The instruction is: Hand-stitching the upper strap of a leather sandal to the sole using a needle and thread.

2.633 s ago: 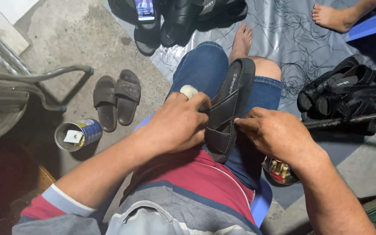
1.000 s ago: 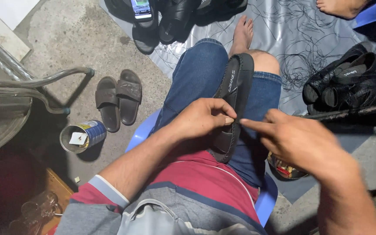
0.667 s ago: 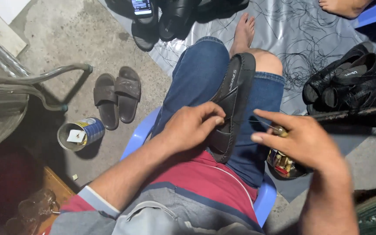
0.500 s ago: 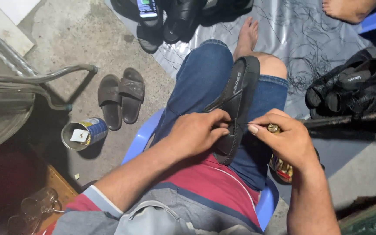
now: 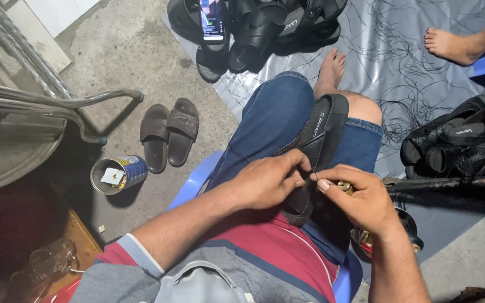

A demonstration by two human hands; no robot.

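A black sandal (image 5: pixel 322 130) lies sole-out along my right thigh, over my blue denim shorts. My left hand (image 5: pixel 270 180) pinches the sandal's strap near its lower end. My right hand (image 5: pixel 360 197) meets it there, thumb and forefinger closed on a small brass-coloured object (image 5: pixel 343 186) held against the strap. I sit on a blue plastic chair (image 5: pixel 197 179).
A pile of black sandals (image 5: pixel 461 146) lies at right on a grey sheet strewn with black threads. More sandals and a phone (image 5: pixel 213 19) are at the top. A brown slipper pair (image 5: pixel 169 132) and an open tin (image 5: pixel 118 174) sit on concrete at left. Another person's foot (image 5: pixel 453 45) shows top right.
My right hand lifted away to the right, then came back with the small brass object to the strap. My left hand has stayed on the sandal.
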